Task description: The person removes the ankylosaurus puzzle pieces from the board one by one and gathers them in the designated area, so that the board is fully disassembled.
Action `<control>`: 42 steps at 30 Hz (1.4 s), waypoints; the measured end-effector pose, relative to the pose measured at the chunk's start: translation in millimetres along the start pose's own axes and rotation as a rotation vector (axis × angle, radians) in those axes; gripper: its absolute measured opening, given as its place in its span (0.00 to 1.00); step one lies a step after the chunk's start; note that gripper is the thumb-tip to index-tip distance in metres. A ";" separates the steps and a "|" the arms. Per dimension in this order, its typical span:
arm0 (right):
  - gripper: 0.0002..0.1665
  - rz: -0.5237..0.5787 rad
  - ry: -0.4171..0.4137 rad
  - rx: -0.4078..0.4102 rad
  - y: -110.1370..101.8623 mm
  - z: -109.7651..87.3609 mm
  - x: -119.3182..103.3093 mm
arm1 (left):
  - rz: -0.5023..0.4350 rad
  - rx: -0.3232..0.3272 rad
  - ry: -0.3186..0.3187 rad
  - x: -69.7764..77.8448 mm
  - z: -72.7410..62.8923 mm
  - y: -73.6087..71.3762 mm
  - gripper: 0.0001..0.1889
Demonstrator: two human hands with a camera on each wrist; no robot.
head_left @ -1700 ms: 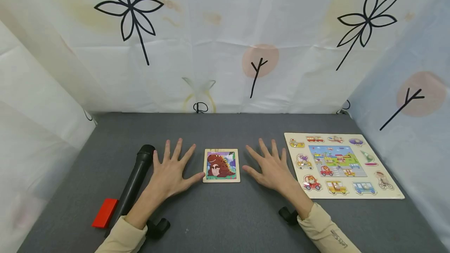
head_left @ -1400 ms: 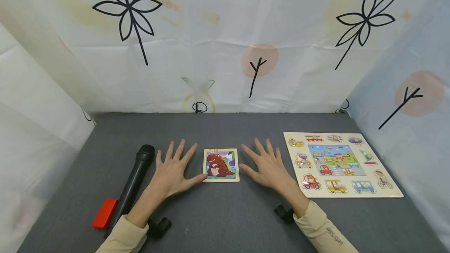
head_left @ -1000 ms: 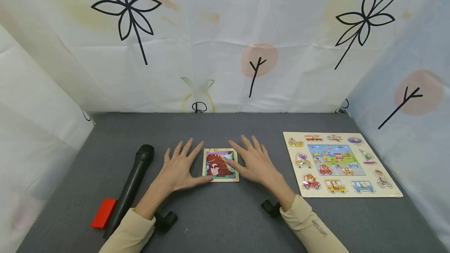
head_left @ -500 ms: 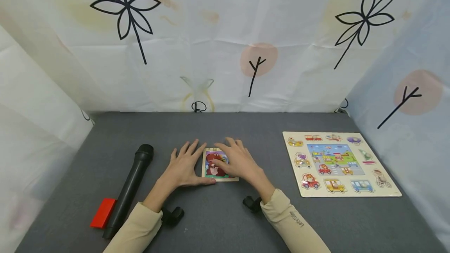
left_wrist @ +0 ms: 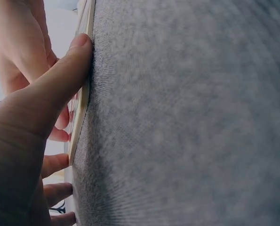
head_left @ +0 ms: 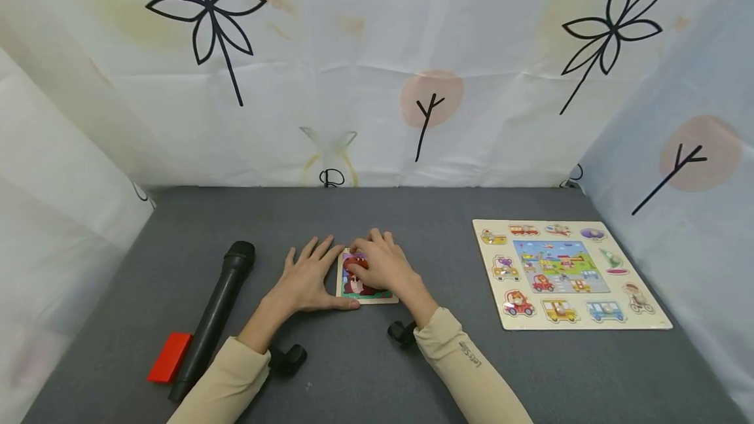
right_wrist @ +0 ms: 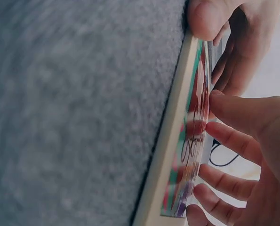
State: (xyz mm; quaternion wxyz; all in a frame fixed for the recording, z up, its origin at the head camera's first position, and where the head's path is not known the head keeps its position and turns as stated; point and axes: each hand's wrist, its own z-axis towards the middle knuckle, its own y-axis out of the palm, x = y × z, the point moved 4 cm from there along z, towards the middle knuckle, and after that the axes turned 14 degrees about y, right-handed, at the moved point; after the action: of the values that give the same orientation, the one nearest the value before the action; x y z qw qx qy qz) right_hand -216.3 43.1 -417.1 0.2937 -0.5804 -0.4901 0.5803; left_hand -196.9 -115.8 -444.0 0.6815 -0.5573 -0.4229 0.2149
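A small square wooden puzzle with a red-brown dinosaur picture lies flat on the grey table. My left hand is spread along its left side, thumb against the near edge of the frame and index fingertip by the far left corner. From the right, my right hand arches over the picture and covers much of it. In the right wrist view, its thumb and fingertips touch the face of the puzzle, with a gap between thumb and index finger. The left thumb presses the pale frame edge in the left wrist view.
A larger wooden vehicle puzzle board lies to the right. At the left are a black microphone and a red block beside it. White patterned cloth hangs behind the table's far edge and along both sides.
Both hands have come inward from either side of the small puzzle. The left thumb has settled at its near edge; the right hand has moved left over the picture, its fingers bending down.
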 end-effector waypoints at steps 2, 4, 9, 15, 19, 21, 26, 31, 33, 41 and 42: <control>0.20 -0.012 0.003 -0.002 0.7 0.7 -1.1 | -0.001 0.000 0.004 0.3 0.2 -0.6 0.60; 0.20 -0.025 0.003 -0.003 1.4 0.8 -1.9 | -0.010 -0.008 -0.004 -0.1 0.0 -0.3 0.60; 0.20 -0.036 0.001 -0.008 3.2 1.3 -3.1 | -0.028 -0.022 -0.020 -1.5 -1.7 0.8 0.60; 0.20 -0.060 0.009 -0.004 2.0 0.5 -4.9 | -0.032 -0.028 -0.014 -2.6 -2.6 1.2 0.61; 0.21 -0.086 0.017 0.003 0.4 -0.5 -6.9 | -0.040 -0.032 -0.010 -2.6 -1.8 1.4 0.61; 0.22 -0.090 0.016 0.002 0.0 -0.9 -7.8 | -0.044 -0.032 -0.008 -2.2 -1.5 1.2 0.61; 0.21 -0.053 0.003 -0.016 0.4 0.3 -7.2 | -0.050 -0.036 -0.013 -1.8 -1.0 0.6 0.62; 0.20 0.004 0.001 -0.050 2.7 3.3 -3.3 | -0.048 -0.027 -0.013 -2.6 0.2 0.0 0.62; 0.20 0.019 0.000 -0.057 3.7 4.5 -1.9 | -0.046 -0.026 -0.017 -3.2 0.9 0.5 0.62; 0.22 0.029 -0.006 -0.071 5.3 7.6 0.7 | -0.047 -0.017 -0.017 -1.2 1.1 -0.5 0.62; 0.21 0.032 -0.007 -0.073 5.3 7.6 0.6 | -0.047 -0.016 -0.018 -0.9 1.0 -0.7 0.62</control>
State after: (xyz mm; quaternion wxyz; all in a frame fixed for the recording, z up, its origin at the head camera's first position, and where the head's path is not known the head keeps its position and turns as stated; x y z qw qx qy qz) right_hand -222.6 40.0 -423.3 0.2616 -0.5963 -0.5026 0.5687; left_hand -198.4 -116.1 -443.6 0.6780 -0.5507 -0.4437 0.2005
